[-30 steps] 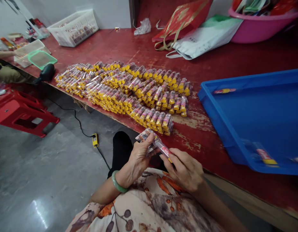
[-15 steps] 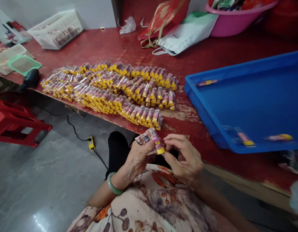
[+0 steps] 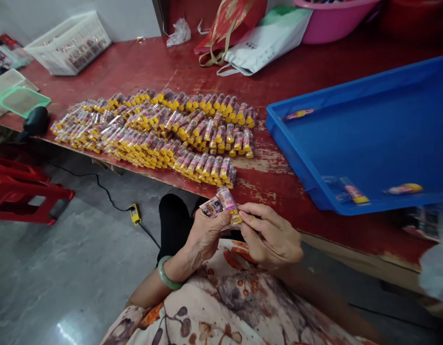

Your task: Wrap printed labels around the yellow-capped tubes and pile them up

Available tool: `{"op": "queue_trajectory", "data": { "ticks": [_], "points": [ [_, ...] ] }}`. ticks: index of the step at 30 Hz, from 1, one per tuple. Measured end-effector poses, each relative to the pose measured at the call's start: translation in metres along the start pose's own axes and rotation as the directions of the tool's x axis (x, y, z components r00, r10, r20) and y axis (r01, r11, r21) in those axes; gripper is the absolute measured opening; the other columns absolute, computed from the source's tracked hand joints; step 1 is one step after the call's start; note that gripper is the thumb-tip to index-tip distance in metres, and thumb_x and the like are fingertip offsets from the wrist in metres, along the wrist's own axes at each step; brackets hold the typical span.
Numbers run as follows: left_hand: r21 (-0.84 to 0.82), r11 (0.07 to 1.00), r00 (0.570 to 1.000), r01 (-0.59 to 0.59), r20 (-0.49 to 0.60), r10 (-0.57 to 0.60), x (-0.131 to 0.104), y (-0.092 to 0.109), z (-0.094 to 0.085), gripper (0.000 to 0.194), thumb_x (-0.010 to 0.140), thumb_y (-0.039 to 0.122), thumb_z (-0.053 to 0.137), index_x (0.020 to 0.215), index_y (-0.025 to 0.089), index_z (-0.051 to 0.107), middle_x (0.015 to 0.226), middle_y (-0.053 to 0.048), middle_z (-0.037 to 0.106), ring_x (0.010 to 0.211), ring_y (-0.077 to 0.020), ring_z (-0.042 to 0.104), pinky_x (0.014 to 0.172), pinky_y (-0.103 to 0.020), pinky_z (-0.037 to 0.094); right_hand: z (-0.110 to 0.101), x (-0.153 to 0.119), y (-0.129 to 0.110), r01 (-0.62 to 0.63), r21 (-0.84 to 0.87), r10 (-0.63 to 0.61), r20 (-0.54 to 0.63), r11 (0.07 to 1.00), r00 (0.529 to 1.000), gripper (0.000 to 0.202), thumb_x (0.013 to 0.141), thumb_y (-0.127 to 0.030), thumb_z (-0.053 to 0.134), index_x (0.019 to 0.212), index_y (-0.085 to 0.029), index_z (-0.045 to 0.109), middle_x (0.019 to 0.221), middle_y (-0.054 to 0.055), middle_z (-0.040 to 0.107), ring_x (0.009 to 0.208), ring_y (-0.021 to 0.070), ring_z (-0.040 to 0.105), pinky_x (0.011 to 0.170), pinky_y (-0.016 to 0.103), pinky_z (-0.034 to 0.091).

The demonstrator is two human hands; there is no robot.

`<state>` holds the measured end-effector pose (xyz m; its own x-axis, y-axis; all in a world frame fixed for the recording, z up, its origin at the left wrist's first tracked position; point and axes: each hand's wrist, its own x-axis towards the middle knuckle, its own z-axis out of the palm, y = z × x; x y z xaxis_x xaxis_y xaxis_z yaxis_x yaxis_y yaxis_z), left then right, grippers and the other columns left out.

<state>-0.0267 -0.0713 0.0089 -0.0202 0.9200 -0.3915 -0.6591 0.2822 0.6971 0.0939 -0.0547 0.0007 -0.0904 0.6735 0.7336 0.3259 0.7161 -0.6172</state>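
A scuffed red worktop (image 3: 135, 67) spans the frame, with a long tube pile (image 3: 153, 132) left of centre. At lower centre, the left hand (image 3: 206, 235) pinches a yellow-ended clear tube (image 3: 228, 202) beside printed card (image 3: 211, 208). The right hand (image 3: 273, 237), fingers spread apart half a second ago, now brings its fingertips together at the yellow end; both hands attend to it, though I cannot tell whether the right grips.
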Motion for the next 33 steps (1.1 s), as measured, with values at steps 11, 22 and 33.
{"op": "queue_trajectory", "data": {
  "ticks": [11, 22, 33],
  "points": [
    [-0.038, 0.998, 0.999, 0.046, -0.022, -0.047, 0.003, -0.004, -0.004, 0.039, 0.056, 0.036, 0.086, 0.082, 0.013, 0.067, 0.077, -0.004, 0.069, 0.068, -0.0163, 0.064, 0.067, -0.028, 0.053, 0.002, -0.011, 0.009, 0.131, -0.201, -0.124, 0.050, 0.971, 0.991, 0.023, 0.079, -0.002, 0.058, 0.096, -0.017, 0.063, 0.092, 0.009, 0.067, 0.079, 0.0185, 0.066, 0.068, 0.030, 0.056],
    [-0.037, 0.996, 0.994, 0.079, -0.079, -0.082, 0.005, -0.006, -0.004, 0.039, 0.052, 0.034, 0.088, 0.077, 0.012, 0.066, 0.069, -0.001, 0.065, 0.059, -0.0122, 0.060, 0.062, -0.026, 0.052, 0.002, -0.017, 0.019, 0.231, -0.293, -0.201, 0.131, 0.928, 0.971, 0.018, 0.083, -0.005, 0.055, 0.096, -0.015, 0.061, 0.091, 0.010, 0.067, 0.078, 0.0174, 0.065, 0.066, 0.028, 0.055],
    [-0.041, 0.997, 0.996, 0.060, -0.063, -0.063, 0.005, -0.010, -0.005, 0.035, 0.058, 0.032, 0.085, 0.081, 0.012, 0.067, 0.074, -0.003, 0.068, 0.062, -0.0137, 0.063, 0.061, -0.025, 0.052, 0.005, -0.021, 0.021, 0.189, -0.245, -0.179, 0.060, 0.951, 0.982, 0.019, 0.080, -0.003, 0.057, 0.095, -0.013, 0.064, 0.092, 0.011, 0.067, 0.083, 0.0181, 0.066, 0.070, 0.028, 0.055]
  ]
}}
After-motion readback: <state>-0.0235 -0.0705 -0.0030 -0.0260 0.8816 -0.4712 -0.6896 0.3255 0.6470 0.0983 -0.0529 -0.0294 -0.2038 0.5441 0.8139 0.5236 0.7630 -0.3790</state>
